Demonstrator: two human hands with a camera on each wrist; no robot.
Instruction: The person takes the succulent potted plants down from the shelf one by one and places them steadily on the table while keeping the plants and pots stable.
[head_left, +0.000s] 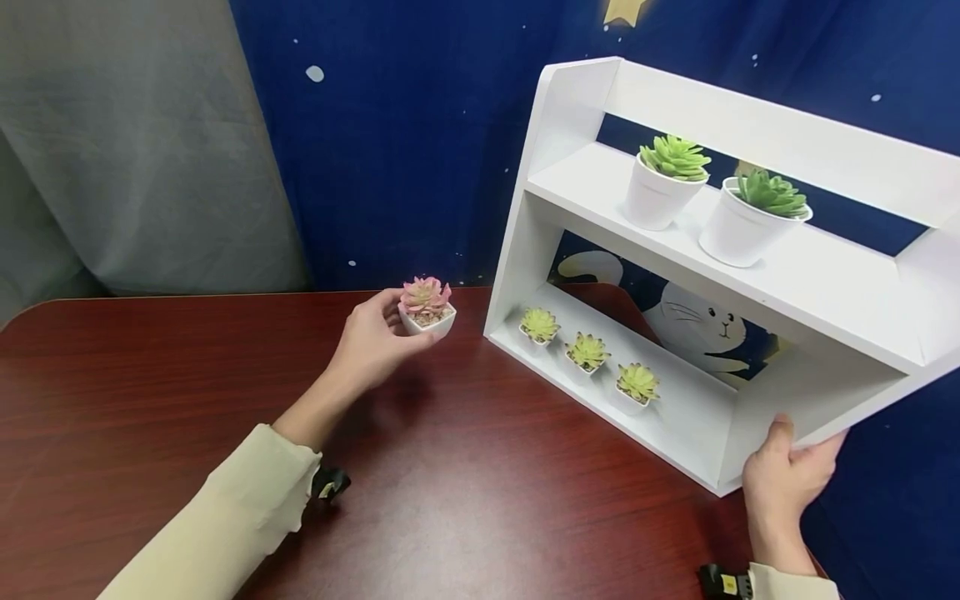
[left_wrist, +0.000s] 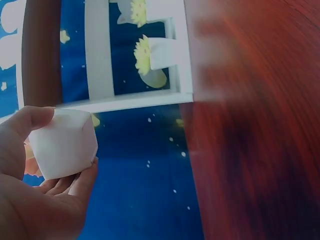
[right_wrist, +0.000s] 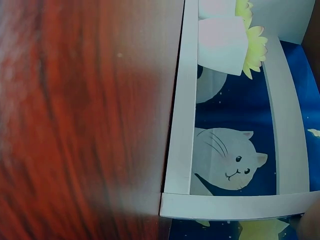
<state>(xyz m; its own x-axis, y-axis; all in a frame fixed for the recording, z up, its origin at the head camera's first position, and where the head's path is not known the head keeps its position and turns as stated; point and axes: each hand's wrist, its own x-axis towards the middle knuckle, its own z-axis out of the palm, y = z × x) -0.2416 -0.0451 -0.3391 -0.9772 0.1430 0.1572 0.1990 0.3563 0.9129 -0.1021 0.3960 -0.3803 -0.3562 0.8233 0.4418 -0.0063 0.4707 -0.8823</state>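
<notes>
My left hand (head_left: 373, 340) holds a pink succulent in a small white square pot (head_left: 429, 318) above the table, left of a white two-tier shelf (head_left: 832, 304). In the left wrist view, thumb and fingers pinch the pot (left_wrist: 65, 145) from opposite sides, and the plant is mostly hidden behind it. My right hand (head_left: 789, 483) grips the shelf's side panel at its lower right, thumb toward the front. Only a dark bit of that hand shows at the corner of the right wrist view.
Three small yellow-green succulents (head_left: 587, 352) line the lower tier toward its left. On the upper tier stand two larger white pots with green succulents, one left (head_left: 658, 196) and one right (head_left: 753, 225). A blue curtain (head_left: 405, 150) hangs behind the reddish-brown table (head_left: 187, 375).
</notes>
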